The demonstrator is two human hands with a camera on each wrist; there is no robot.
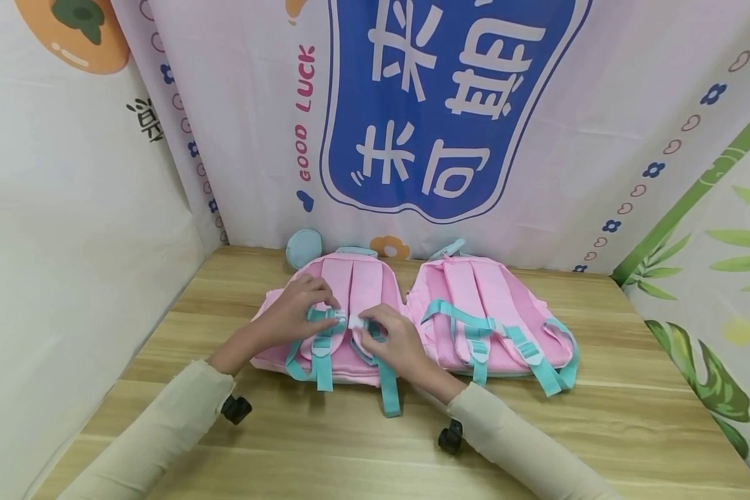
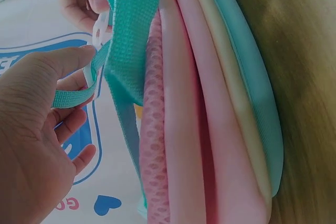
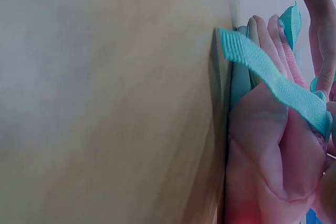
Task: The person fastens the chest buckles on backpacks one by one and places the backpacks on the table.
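A pink backpack (image 1: 369, 278) with teal straps lies on the table, its shoulder straps facing up. Over its middle, my left hand (image 1: 300, 310) pinches one white buckle half (image 1: 340, 316) on a teal strap between thumb and fingers. Facing it, my right hand (image 1: 398, 342) pinches the other white buckle half (image 1: 355, 322). The two halves are close together and point at each other. In the left wrist view, the teal webbing (image 2: 73, 98) runs under my left thumb. A loose teal strap end (image 3: 252, 59) sticks out over the table below my right hand.
A second pink backpack (image 1: 434, 285) lies close on the right, its teal straps (image 1: 469, 316) joined across the front. A round light-blue piece (image 1: 303, 249) stands behind the left bag. The wooden table (image 1: 325, 451) meets printed cloth walls (image 1: 256, 139) at the back and sides.
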